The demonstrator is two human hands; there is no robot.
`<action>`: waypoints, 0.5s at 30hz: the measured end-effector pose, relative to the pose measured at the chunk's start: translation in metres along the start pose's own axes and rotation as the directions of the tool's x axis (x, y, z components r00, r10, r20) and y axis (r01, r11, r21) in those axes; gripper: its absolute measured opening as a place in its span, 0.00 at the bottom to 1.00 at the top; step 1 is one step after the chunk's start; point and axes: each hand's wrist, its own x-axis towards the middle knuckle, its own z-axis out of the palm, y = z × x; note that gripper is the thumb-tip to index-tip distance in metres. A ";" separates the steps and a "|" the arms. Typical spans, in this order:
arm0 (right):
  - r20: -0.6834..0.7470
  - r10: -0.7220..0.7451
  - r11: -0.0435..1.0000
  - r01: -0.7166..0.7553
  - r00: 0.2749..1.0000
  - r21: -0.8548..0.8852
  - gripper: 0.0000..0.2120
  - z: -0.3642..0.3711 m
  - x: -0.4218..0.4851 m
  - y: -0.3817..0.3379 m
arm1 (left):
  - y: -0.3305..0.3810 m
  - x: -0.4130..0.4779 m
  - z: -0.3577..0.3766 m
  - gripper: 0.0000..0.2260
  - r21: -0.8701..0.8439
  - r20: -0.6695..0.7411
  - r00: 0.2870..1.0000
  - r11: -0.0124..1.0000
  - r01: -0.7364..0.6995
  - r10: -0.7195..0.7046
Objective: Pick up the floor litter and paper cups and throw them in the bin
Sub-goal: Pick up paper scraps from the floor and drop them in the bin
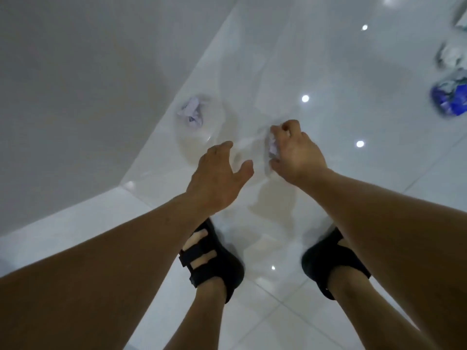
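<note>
Head view: bent over a glossy white tiled floor (328, 72), you close your right hand (298, 152) round a crumpled paper wad (272, 147). Your fingers curl over it from above, seemingly at or just off the tiles, though the blur makes contact hard to call. A grip from above suits a light scrap that would skate on the polished surface if nudged sideways. Your left hand (217, 175) hangs just beside it, fingers relaxed and spread, holding nothing and free for the next piece.

That piece is likely the second paper wad (190, 112), lying ahead and to your left, close against the foot of the wall (75, 97). The wall leaves an approach only from the open side. Well apart, at the frame's right edge, lie a blue-and-white wrapper (448, 102) and a white scrap (452, 56), both smeared by motion. Your black sandals (214, 258) stand wide, either side of the work. No bin or paper cup shows here, so most of the job appears to lie ahead.
</note>
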 end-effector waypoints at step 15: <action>-0.107 -0.417 0.804 0.421 0.902 0.419 0.45 -0.057 -0.030 -0.069 | 0.000 -0.014 -0.048 0.11 -0.579 -0.015 0.989 0.808 0.110 -0.145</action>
